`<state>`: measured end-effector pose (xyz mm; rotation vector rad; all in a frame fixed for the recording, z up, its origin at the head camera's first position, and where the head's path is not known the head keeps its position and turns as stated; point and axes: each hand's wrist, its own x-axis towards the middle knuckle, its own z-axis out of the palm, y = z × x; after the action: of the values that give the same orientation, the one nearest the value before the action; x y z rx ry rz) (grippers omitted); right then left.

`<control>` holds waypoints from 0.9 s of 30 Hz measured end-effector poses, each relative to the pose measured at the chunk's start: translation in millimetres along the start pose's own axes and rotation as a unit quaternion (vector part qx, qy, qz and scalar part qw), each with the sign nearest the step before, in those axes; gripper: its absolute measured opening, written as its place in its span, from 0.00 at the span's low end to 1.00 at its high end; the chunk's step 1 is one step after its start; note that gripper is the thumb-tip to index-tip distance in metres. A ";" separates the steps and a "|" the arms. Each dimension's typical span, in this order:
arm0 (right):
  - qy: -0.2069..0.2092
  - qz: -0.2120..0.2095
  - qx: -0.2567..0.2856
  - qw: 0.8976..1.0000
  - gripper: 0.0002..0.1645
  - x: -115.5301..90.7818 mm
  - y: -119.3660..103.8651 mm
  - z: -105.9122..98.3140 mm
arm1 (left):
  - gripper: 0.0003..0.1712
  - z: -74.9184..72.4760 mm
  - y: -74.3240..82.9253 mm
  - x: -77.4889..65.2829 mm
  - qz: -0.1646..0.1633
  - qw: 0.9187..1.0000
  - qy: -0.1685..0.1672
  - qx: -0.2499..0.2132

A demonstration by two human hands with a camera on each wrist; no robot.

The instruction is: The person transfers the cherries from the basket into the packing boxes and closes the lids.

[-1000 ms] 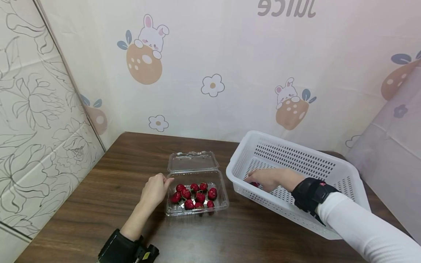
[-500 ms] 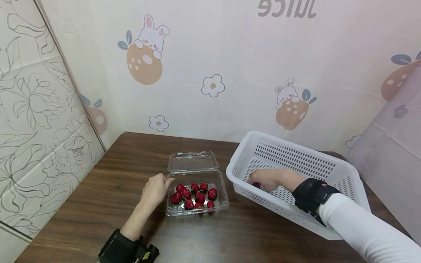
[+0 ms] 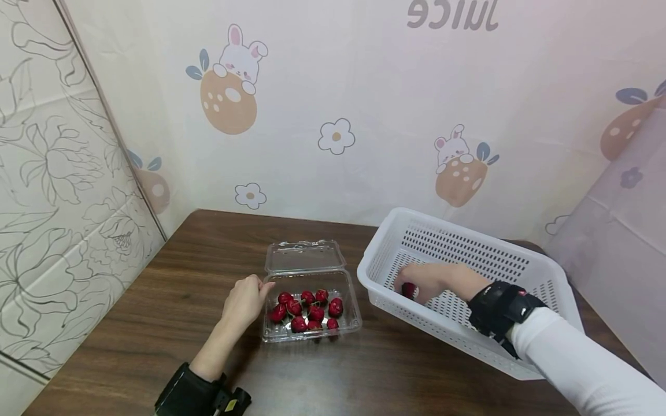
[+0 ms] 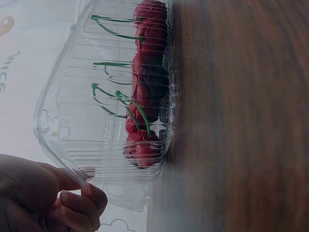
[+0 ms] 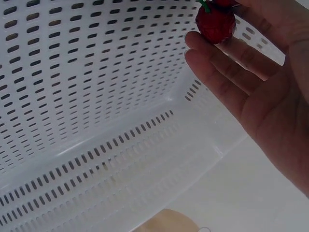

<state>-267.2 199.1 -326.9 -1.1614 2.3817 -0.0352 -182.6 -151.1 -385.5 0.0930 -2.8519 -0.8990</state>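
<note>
My left hand (image 3: 244,299) pinches the left rim of a clear plastic clamshell box (image 3: 355,306), its lid (image 3: 304,256) folded back. Inside lie several dark red cherries (image 3: 315,313); green stems (image 4: 137,111) show through the wall in the left wrist view. Over at the right, my right hand (image 3: 428,282) is inside a white perforated basket (image 3: 541,277), near its left end. Its fingers hold a red cherry (image 5: 216,25) with a green stem. More red shows just above that cherry in the right wrist view, cut off by the frame edge.
Box and basket stand side by side on a dark wooden table (image 3: 171,323), a narrow strip of wood between them. A printed curtain (image 3: 338,69) hangs behind the table and along its right side. A flower-patterned panel (image 3: 67,173) stands at the left.
My right hand has drawn slightly right and turned inside the basket, so the cherry in its fingers shows more fully. The left hand and the box have stayed in place.
</note>
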 end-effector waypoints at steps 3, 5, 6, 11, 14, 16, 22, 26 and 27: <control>0.018 -0.010 0.004 1.000 0.16 -4.4 0.4 -4.7 | 0.17 -0.3 0.5 -0.2 0.001 1.000 0.000 0.000; 0.034 -0.018 0.000 0.999 0.16 -7.7 0.5 -8.3 | 0.17 -0.3 0.7 -0.3 0.002 1.000 0.000 -0.001; 0.044 -0.026 -0.006 0.999 0.16 -9.3 0.8 -9.8 | 0.17 -0.3 0.7 -0.4 0.003 1.000 0.000 -0.001; 0.079 -0.048 -0.017 0.996 0.18 -17.0 2.1 -18.1 | 0.17 -0.7 1.1 -0.9 0.003 1.000 -0.001 -0.001; 0.097 -0.049 -0.022 0.994 0.19 -21.3 2.8 -23.8 | 0.17 -0.7 1.3 -1.1 0.000 1.000 -0.001 -0.003; 0.111 -0.051 -0.024 0.992 0.18 -24.0 2.9 -28.1 | 0.17 -0.7 1.4 -1.0 0.001 1.000 -0.002 -0.003; 0.150 -0.019 -0.028 0.988 0.19 -30.6 0.5 -40.1 | 0.16 -0.9 1.5 -0.9 0.002 1.000 -0.002 -0.002; 0.184 -0.010 -0.041 0.982 0.19 -34.5 -1.4 -45.5 | 0.17 -0.4 1.8 -0.6 0.002 1.000 -0.004 -0.001; 0.194 -0.013 -0.044 0.980 0.19 -35.4 -2.0 -46.4 | 0.17 -0.3 1.8 -0.7 0.002 1.000 -0.004 -0.001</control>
<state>-267.5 215.8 -270.9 -1.3265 2.7299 -0.1824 -181.9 -149.7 -384.3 0.0830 -2.8571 -0.9037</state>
